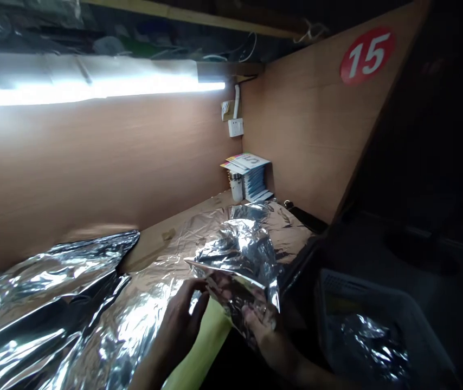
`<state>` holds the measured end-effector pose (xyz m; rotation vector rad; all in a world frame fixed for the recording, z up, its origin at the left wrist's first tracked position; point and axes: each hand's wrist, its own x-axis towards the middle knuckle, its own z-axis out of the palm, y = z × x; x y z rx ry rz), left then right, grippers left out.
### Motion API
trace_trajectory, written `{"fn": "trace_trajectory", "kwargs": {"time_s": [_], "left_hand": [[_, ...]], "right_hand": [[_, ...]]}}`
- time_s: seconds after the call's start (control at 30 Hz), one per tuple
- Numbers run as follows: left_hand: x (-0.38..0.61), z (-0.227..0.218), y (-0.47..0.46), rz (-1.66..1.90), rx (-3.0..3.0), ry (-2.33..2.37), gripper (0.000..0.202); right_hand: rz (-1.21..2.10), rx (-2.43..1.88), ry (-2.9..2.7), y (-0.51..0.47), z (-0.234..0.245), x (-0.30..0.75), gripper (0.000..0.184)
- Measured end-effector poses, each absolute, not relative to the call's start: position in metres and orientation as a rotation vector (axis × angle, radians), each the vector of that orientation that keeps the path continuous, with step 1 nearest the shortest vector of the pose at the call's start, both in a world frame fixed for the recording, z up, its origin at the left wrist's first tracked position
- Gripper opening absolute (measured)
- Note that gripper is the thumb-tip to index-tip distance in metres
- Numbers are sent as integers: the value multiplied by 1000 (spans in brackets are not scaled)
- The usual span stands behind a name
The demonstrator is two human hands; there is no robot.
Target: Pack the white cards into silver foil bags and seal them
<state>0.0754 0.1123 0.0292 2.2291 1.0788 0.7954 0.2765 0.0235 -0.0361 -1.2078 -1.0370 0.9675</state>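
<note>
In the head view, a mirror-like silver foil sheet [231, 290] is tilted up between my hands, its far edge folded or raised. My right hand [266, 327] grips the sheet's near right side, with the thumb on top of it. My left hand [178, 319] is curled at the sheet's left corner, thumb and forefinger tips at its edge. Below the hands lies a yellow strip of material [205, 349]. More crumpled silver foil [239, 244] lies just behind the held sheet.
Larger silver film [72, 265] spreads over the table at left. At the back corner stand a bottle [236, 188] and a stack of booklets [256, 179]. A plastic crate [390, 295] with foil inside sits at lower right. Board walls enclose the back and right.
</note>
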Motion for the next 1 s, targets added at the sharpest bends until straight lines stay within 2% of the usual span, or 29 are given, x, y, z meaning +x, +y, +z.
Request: {"fn": "trace_trajectory", "kwargs": {"time_s": [0.03, 0.13, 0.17, 0.23, 0.3, 0.33, 0.4, 0.5, 0.53, 0.6, 0.67, 0.73, 0.87, 0.9, 0.93, 1.0], "left_hand": [[72, 19, 123, 722, 2406, 1027, 47], [72, -12, 147, 356, 2783, 774, 93], [75, -19, 151, 237, 2839, 708, 101], [81, -26, 155, 62, 2879, 629, 101], [87, -27, 156, -27, 2879, 610, 96], [88, -26, 155, -46, 2875, 614, 94], [90, -22, 155, -59, 2866, 629, 92], [91, -17, 152, -41, 2862, 623, 89], [92, -16, 150, -38, 2857, 615, 89], [96, -13, 144, -43, 2840, 632, 95], [101, -10, 136, -34, 2820, 683, 100], [105, -9, 130, 54, 2788, 731, 92], [112, -12, 139, 335, 2397, 958, 30], [113, -12, 147, 374, 2222, 1076, 30], [114, -13, 157, 396, 2054, 1188, 39], [117, -12, 179, 404, 1819, 1348, 52]], "right_hand": [[1033, -1218, -836, 26, -37, 280, 28], [1225, -1169, -407, 23, -46, 286, 40], [1289, -1131, -363, 18, -50, 289, 42], [1407, -1144, -464, 3, -55, 305, 45], [1354, -1308, -770, -13, -56, 336, 46], [1227, -1406, -989, -18, -55, 357, 47], [740, -1487, -1528, -19, -51, 400, 39], [51, -1356, -2220, 7, -51, 442, 65], [-71, -1290, -2356, 21, -53, 447, 67], [-147, -1121, -2517, 48, -58, 442, 57], [-51, -935, -2615, 72, -57, 429, 45], [167, -819, -2651, 89, -46, 418, 37], [777, -900, -2498, 123, -3, 422, 20], [899, -975, -2458, 134, 8, 427, 16], [983, -1078, -2422, 145, 16, 433, 14], [1022, -1339, -2336, 167, 26, 445, 19]]}}
